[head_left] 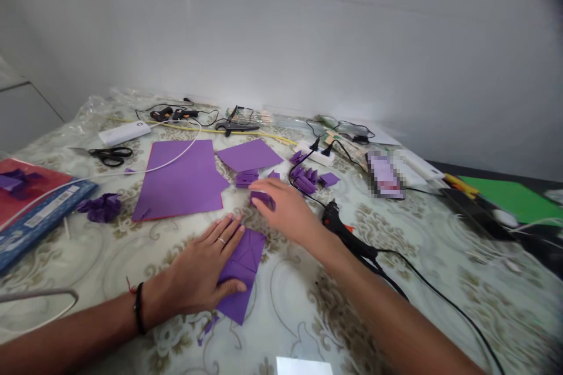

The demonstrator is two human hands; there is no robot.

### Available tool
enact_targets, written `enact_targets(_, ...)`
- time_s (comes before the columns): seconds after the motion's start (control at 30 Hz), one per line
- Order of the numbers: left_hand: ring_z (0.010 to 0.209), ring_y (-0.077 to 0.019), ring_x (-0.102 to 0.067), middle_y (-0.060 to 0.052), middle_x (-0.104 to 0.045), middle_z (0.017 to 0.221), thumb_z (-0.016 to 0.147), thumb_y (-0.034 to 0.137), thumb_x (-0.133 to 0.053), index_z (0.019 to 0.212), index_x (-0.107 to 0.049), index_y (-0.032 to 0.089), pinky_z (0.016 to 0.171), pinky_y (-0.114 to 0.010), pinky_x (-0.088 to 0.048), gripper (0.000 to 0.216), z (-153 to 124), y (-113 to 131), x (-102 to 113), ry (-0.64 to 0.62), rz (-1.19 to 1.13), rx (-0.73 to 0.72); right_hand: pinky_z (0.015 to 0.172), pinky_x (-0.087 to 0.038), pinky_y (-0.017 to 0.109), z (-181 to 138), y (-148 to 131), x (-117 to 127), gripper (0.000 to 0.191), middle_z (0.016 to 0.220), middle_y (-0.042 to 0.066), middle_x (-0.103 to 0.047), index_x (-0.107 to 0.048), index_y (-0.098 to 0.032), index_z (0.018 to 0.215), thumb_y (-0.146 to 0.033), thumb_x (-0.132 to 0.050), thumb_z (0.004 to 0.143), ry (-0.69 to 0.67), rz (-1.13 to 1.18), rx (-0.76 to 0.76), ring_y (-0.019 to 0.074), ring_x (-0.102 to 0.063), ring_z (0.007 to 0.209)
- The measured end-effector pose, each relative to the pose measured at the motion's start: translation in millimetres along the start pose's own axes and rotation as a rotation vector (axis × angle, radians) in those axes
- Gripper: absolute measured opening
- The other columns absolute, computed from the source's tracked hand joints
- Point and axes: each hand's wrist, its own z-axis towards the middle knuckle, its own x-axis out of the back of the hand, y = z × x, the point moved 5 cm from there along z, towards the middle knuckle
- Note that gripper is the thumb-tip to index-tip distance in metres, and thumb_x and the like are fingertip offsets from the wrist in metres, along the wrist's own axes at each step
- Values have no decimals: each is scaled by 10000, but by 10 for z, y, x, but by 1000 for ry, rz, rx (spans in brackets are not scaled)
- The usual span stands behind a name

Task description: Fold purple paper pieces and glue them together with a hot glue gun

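Note:
My left hand [200, 269] lies flat with fingers stretched out, pressing a folded purple paper [241, 278] onto the table near the front. My right hand [284, 208] reaches forward past it, fingers curled over a small folded purple piece [263, 198]. Just beyond that piece lie several more small folded purple pieces [246, 178] and another cluster [305, 180]. A large purple sheet [182, 179] and a smaller purple square [248, 154] lie flat further back.
Black glue gun [341, 227] with cord lies right of my right arm. Scissors [109, 155], a white power bank [124, 132], a power strip [314, 153] and a phone [385, 176] sit behind. A paper pack [33, 205] lies left; green paper [514, 196] far right.

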Motion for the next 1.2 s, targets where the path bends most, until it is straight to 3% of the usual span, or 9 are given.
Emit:
enact_targets(0.1, 1699, -395, -192, -231, -243, 1806, 1055, 752, -458, 1730, -276, 89, 1369, -558, -244, 963, -1, -2, -8, 1, -14, 14, 1108, -569, 550, 413, 193, -105, 335, 1439, 116, -690, -689, -207, 1358, -306, -721, 1040, -25, -82, -55, 296, -674, 1307)
enact_targets(0.27, 1702, -391, -180, -234, -219, 1810, 1047, 773, -457, 1721, -292, 82, 1375, -550, -231, 980, -4, -9, -24, -7, -38, 35, 1025, -613, 529, 870, 438, -325, 417, 1460, 120, -658, -651, -208, 1413, -394, -720, 1046, -88, -210, -164, 292, -696, 1235)
enact_targets(0.4, 1699, -389, -193, -233, -233, 1807, 1045, 771, -471, 1727, -277, 91, 1379, -545, -219, 983, -4, -12, -41, 0, -48, 43, 997, -625, 512, 926, 497, -459, 413, 1420, 116, -677, -654, -201, 1400, -404, -719, 1047, -164, -280, -256, 281, -710, 1195)
enact_targets(0.57, 1697, -380, -208, -225, -270, 1800, 1054, 712, -525, 1760, -152, 117, 1368, -554, -255, 995, 4, -49, -26, 11, -94, 36, 982, -631, 497, 892, 502, -493, 388, 1400, 112, -687, -665, -202, 1381, -401, -712, 1052, -197, -304, -329, 270, -718, 1171)
enact_targets(0.7, 1670, -362, -309, -195, -331, 1788, 1068, 554, -611, 1753, -213, 180, 1355, -572, -293, 876, 31, -151, 47, 27, -139, 32, 981, -632, 486, 892, 547, -424, 366, 1401, 110, -688, -672, -211, 1370, -396, -707, 1056, -172, -295, -368, 264, -718, 1168)
enact_targets(0.83, 1560, -338, -489, -158, -525, 1673, 1037, 442, -687, 1679, -401, 232, 1316, -573, -372, 734, 59, -258, 128, 58, -187, 44, 988, -629, 487, 899, 582, -355, 356, 1409, 111, -685, -675, -216, 1367, -396, -700, 1061, -98, -258, -370, 262, -715, 1171)
enact_targets(0.97, 1440, -345, -569, -150, -621, 1533, 973, 463, -775, 1576, -540, 242, 1249, -556, -452, 684, 69, -346, 188, 104, -215, 87, 983, -631, 492, 937, 624, -256, 375, 1403, 112, -686, -669, -205, 1375, -396, -709, 1054, 35, -168, -358, 266, -717, 1171)
enact_targets(1.07, 1347, -363, -592, -158, -638, 1460, 943, 475, -807, 1535, -572, 229, 1185, -589, -489, 683, 67, -422, 223, 136, -211, 145, 984, -631, 498, 976, 691, -81, 385, 1402, 111, -686, -666, -201, 1379, -395, -715, 1051, 193, -72, -349, 271, -717, 1176)
enact_targets(1.2, 1296, -368, -597, -153, -629, 1428, 948, 459, -792, 1508, -585, 229, 1149, -619, -494, 640, 57, -500, 256, 161, -200, 215, 962, -637, 485, 964, 846, 346, 379, 1372, 106, -698, -669, -194, 1366, -398, -717, 1050, 480, 63, -386, 262, -725, 1145)
